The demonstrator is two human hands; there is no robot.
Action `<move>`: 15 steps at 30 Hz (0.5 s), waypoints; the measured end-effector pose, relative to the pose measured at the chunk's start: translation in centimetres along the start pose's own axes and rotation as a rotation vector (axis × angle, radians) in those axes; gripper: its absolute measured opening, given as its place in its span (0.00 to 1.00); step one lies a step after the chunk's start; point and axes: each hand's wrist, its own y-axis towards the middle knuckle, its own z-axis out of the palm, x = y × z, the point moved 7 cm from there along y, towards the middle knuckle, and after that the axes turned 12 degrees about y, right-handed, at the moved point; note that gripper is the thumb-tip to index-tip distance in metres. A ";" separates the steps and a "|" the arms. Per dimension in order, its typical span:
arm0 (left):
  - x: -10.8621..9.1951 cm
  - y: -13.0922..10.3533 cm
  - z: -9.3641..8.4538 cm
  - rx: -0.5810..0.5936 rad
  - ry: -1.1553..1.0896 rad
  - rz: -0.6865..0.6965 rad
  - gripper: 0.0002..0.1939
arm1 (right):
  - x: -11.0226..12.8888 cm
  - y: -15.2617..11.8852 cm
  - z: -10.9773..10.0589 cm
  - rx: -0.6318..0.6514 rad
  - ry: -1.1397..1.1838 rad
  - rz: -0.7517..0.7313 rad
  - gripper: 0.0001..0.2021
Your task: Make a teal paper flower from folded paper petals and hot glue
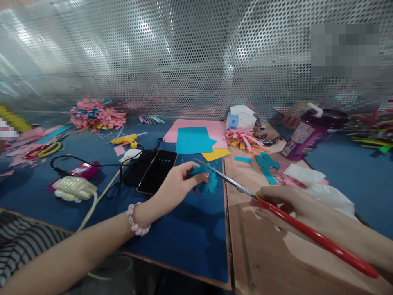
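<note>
A small blue paper piece with a jagged, cut edge (207, 183) is pinched between the thumb and fingers of my left hand (181, 180), above the dark blue table top. My right hand (291, 209) grips a pair of scissors (227, 179) with long metal blades and a long red handle. The blades point left, their tips close to my left fingertips and over the top of the paper piece. Tiny blue paper triangles lie behind it. Beyond my hands, a blue paper sheet (193, 140) rests on a pink sheet (176, 131), and a yellow scrap (217, 154) lies nearby.
Left of my hands lie a phone (158, 171), a purple box with a cable, a power strip (74, 187), a yellow glue gun (125, 140) and yellow-handled scissors (50, 150). A purple cup with straw (310, 133), a tissue pack (241, 119) and paper scraps stand or lie right.
</note>
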 end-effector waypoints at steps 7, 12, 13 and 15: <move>0.2 0.0 0.0 -0.027 -0.028 -0.021 0.12 | -0.1 0.1 0.2 0.011 0.004 0.011 0.06; 0.2 -0.1 -0.1 -0.028 -0.030 -0.008 0.12 | 0.2 0.1 0.4 0.010 -0.075 0.021 0.06; 0.2 -0.1 -0.1 -0.025 -0.031 -0.007 0.12 | 0.3 0.0 0.4 0.013 -0.087 0.023 0.06; 0.4 0.0 -0.1 -0.023 -0.028 -0.005 0.12 | 0.5 0.0 0.5 0.020 -0.089 0.032 0.08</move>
